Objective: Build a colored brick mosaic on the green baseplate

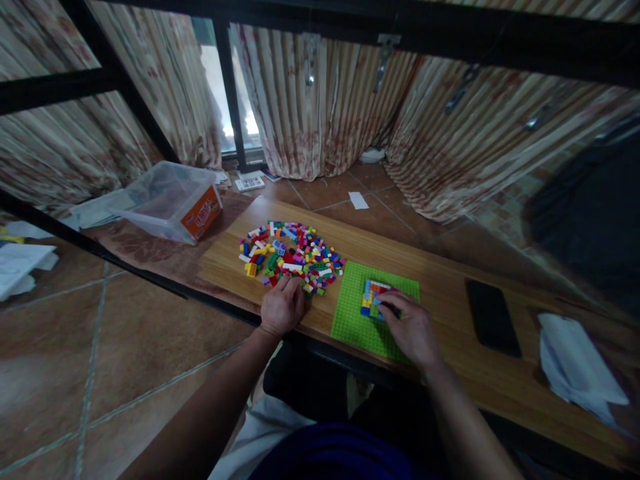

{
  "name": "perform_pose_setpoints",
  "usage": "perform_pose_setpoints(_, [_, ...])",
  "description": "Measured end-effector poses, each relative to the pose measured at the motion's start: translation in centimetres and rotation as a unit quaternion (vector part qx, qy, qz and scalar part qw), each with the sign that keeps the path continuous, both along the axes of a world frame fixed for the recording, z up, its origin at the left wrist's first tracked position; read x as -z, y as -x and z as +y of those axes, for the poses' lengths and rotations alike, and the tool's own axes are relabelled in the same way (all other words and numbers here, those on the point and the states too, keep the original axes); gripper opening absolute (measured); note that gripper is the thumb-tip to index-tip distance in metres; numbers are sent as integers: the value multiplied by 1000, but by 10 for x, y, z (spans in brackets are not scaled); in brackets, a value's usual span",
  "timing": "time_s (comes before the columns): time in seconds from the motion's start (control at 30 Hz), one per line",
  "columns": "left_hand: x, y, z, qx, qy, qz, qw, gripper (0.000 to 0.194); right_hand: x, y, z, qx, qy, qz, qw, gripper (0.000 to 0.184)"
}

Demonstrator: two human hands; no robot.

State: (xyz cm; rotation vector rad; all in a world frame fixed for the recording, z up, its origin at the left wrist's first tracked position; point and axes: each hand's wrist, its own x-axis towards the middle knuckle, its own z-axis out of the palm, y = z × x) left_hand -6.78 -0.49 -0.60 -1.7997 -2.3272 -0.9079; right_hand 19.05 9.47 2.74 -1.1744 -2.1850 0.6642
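Note:
On the wooden table lies a green baseplate (pixel 353 303), with a small patch of coloured building bricks (pixel 369 300) built up on it in red, white, yellow and blue. My right hand (pixel 410 323) reaches over the patch's right side, thumb and forefinger pinched together at a building brick there; the other fingers hide part of the patch. My left hand (pixel 283 307) rests curled at the near edge of a loose pile of mixed bricks (pixel 293 267), left of the baseplate. Its fingertips are tucked from sight, so whatever they hold cannot be made out.
A black phone (pixel 493 317) lies on the table (pixel 445 300) to the right, with a white packet (pixel 580 360) beyond it. A clear plastic box (pixel 170 200) with an orange label stands past the table's left end. Curtains hang behind, and a paper slip (pixel 359 200) lies on the tiled floor.

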Motion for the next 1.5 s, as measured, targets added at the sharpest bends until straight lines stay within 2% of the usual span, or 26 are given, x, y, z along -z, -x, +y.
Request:
perform_pose_setpoints(0.27, [0,0,0,-2,1,3,1000,23,3,-3,2,5,-6,11,1000,24])
perform_pose_setpoints(0.7, [0,0,0,1,11,3,1000,24,2,-2,2,-17,-57,-62,996,31])
perform_pose_setpoints(0.93, [1,0,0,-5,5,3,1000,23,7,-3,-2,-13,-86,-58,994,32])
perform_pose_setpoints(1.07, [0,0,0,-2,7,3,1000,23,2,-3,-3,9,-59,-37,998,35])
perform_pose_setpoints(1.2, [-1,0,0,-2,4,1,1000,24,0,-2,2,66,-51,-30,996,41])
perform_pose_setpoints(1.37, [-1,0,0,-4,7,-3,1000,24,11,2,2,114,-66,-112,985,53])
perform_pose_setpoints(1.5, [-1,0,0,-5,8,-4,1000,24,19,4,-3,138,-49,-129,981,58])
